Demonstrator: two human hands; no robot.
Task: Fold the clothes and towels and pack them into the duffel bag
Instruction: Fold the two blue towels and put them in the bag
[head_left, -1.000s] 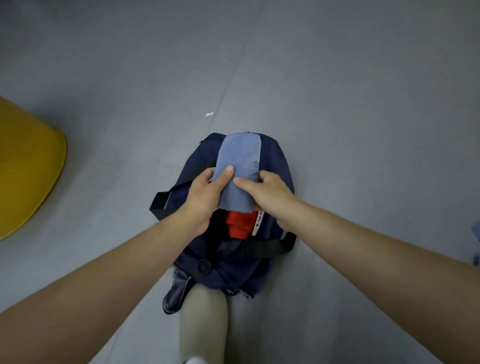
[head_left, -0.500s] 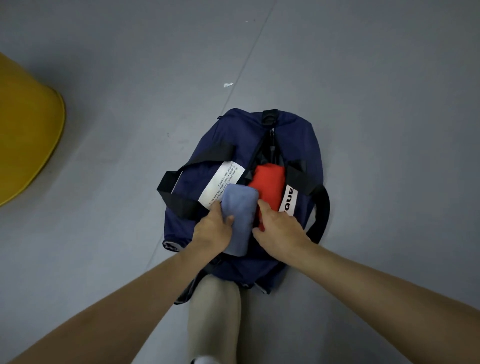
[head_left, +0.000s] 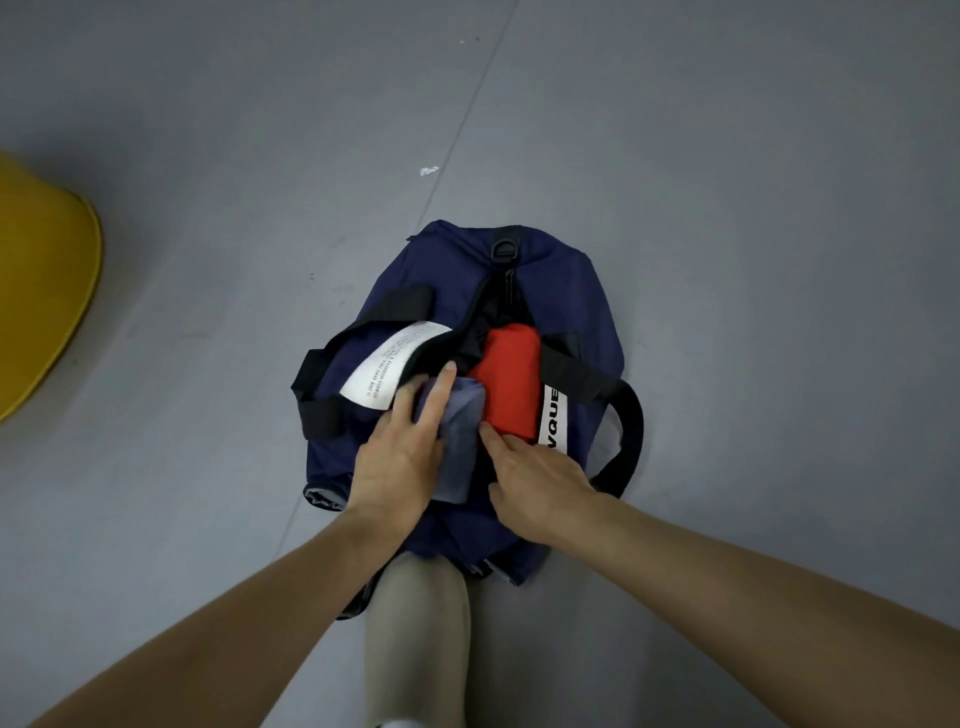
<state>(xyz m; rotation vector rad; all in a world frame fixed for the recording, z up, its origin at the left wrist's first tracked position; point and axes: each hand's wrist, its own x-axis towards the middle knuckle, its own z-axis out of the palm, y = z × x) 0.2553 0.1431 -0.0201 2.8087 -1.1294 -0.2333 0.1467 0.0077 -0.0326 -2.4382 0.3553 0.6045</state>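
A soft, slate-blue folded cloth (head_left: 460, 441) is pressed into the open zip mouth of the navy fabric duffel bag (head_left: 571, 291) at the centre of the frame, just beside a smooth, rounded red garment (head_left: 511, 379). It is covered by the left hand (head_left: 400, 457), laid flat with fingers nearly straight, while its right edge is touched by the extended fingertips of the right hand (head_left: 540, 483), nothing being gripped by either. The bag, trimmed with black webbing straps (head_left: 628, 415) and a white printed label (head_left: 387, 371), is set on a matte grey floor (head_left: 753, 208).
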